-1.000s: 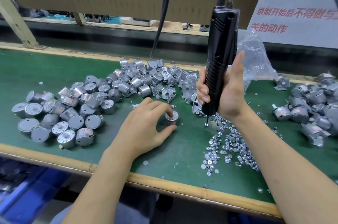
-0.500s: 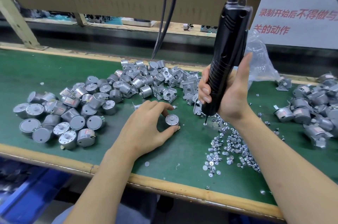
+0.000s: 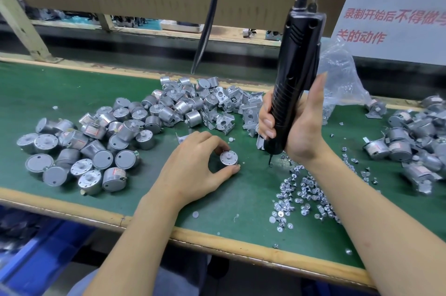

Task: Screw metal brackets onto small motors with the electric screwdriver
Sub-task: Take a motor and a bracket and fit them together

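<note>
My left hand (image 3: pixel 193 170) pinches a small round silver motor (image 3: pixel 228 158) that stands shaft-up on the green mat, thumb on its near side and fingers on its far side. My right hand (image 3: pixel 301 126) grips the black electric screwdriver (image 3: pixel 293 83), which hangs upright from a cord. Its bit tip (image 3: pixel 269 160) is just above the mat, beside the upper edge of the scattered screws (image 3: pixel 304 194) and right of the motor. Metal brackets (image 3: pixel 224 114) lie in a heap behind my left hand.
A pile of bare motors (image 3: pixel 96 146) covers the mat (image 3: pixel 72 93) on the left. More motors with brackets (image 3: pixel 415 141) lie at the right edge. A crumpled clear plastic bag (image 3: pixel 342 78) sits behind the screwdriver. The wooden table edge (image 3: pixel 217 240) runs along the front.
My left fingers have shifted on the motor, uncovering its top face. The screwdriver has tilted a little, with its top swinging right while the tip stays near the screws.
</note>
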Demonstrator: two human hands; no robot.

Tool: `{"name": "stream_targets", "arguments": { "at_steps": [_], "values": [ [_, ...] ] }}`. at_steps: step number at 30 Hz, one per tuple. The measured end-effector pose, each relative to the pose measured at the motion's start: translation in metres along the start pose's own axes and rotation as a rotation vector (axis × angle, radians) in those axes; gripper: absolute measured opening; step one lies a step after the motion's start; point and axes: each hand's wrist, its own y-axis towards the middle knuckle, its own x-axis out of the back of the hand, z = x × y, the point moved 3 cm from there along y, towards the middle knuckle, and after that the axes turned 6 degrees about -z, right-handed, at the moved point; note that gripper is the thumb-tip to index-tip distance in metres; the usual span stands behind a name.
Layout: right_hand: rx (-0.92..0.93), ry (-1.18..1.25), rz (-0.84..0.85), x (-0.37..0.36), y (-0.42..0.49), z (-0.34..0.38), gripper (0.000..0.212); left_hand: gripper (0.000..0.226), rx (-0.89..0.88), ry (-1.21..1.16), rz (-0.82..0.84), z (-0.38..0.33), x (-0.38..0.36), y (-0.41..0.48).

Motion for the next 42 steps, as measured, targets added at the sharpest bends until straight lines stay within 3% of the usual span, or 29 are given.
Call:
{"name": "stream_targets", "arguments": {
  "at_steps": [39, 42],
  "values": [
    [0.015, -0.028, -0.017, -0.0016, 0.0000, 0.0016, 0.077, 0.039, -0.017, 0.013, 0.018, -0.0030, 0.0009, -0.0008],
    [0.038, -0.044, -0.038, -0.0031, -0.0005, 0.0033, 0.077, 0.040, 0.050, -0.017, -0.083, -0.0011, 0.0063, -0.0012]
  ]
}}
